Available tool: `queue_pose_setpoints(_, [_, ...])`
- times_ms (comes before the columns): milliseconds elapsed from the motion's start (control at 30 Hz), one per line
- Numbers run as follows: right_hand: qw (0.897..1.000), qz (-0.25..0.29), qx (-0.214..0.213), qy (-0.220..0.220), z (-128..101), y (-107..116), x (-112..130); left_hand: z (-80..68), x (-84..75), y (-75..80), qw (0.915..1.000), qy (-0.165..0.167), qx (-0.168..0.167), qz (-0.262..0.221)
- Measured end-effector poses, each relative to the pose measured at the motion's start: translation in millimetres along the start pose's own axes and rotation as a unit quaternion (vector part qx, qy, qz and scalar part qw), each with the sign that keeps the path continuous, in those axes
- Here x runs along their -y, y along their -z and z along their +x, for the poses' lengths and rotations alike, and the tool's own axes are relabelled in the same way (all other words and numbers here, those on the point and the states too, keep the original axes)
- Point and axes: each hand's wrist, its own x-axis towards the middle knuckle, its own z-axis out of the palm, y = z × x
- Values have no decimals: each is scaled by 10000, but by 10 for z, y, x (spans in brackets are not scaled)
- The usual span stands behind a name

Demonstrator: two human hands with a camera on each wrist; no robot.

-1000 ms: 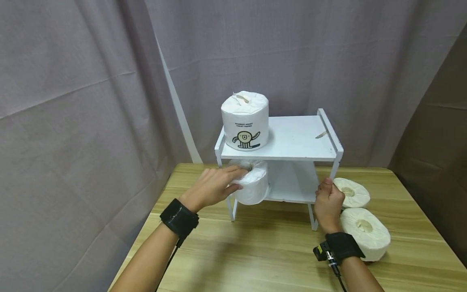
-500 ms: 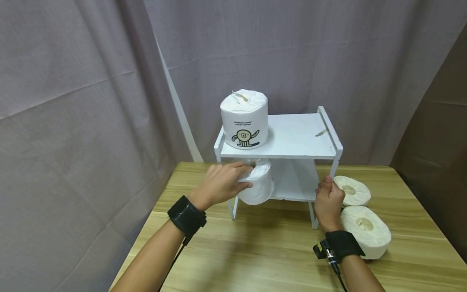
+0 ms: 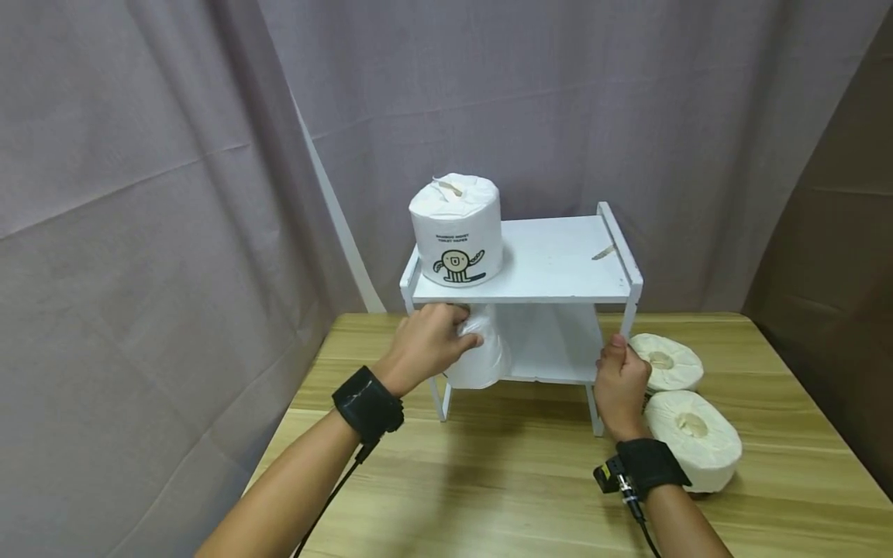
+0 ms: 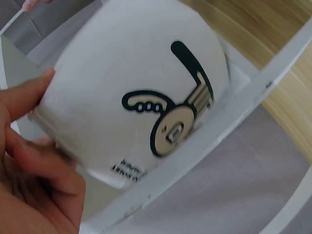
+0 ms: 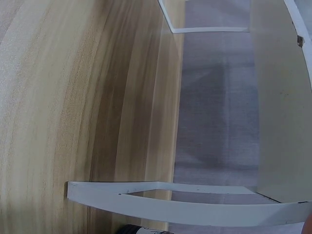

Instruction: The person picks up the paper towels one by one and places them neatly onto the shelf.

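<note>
A: Wrapped toilet roll point(image 3: 481, 353), lower tier of the white shelf rack point(image 3: 537, 291), left end. How do we read the left hand point(image 3: 429, 345)?

B: Forearm reaching in from the near left; fingers curled over the roll's top and near side, gripping it.

A: And the right hand point(image 3: 619, 384)?

B: We see it wrapped round the rack's near right post, wrist low over the wooden table point(image 3: 488, 480).

A: Roll orientation?

B: Its long axis looks roughly upright, tilted slightly; the head view hides most of it behind the hand.

A: What do the wrist views add?

B: The left wrist view shows a printed cartoon wrapper point(image 4: 170, 126) against a rack rail. The right wrist view shows only rack frame and tabletop.

A: Elsewhere?

B: Another printed roll point(image 3: 455, 229) stands on the top tier; two unwrapped rolls point(image 3: 691, 438) lie at the right.
</note>
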Motion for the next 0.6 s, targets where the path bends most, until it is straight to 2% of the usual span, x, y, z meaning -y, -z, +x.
queue_pose_setpoints(133, [9999,100,3,-40,-1,-4,-15,-14,-67,-72,9988,315,-341,183])
queue_pose_setpoints(300, [10000,13,47,-59,-17,-10,7,-34,-128,-161,9954,509,-671,451])
queue_pose_setpoints(600, [10000,74,-14,63,1,8,-1,17,-217,-254,9920,536,-835,787])
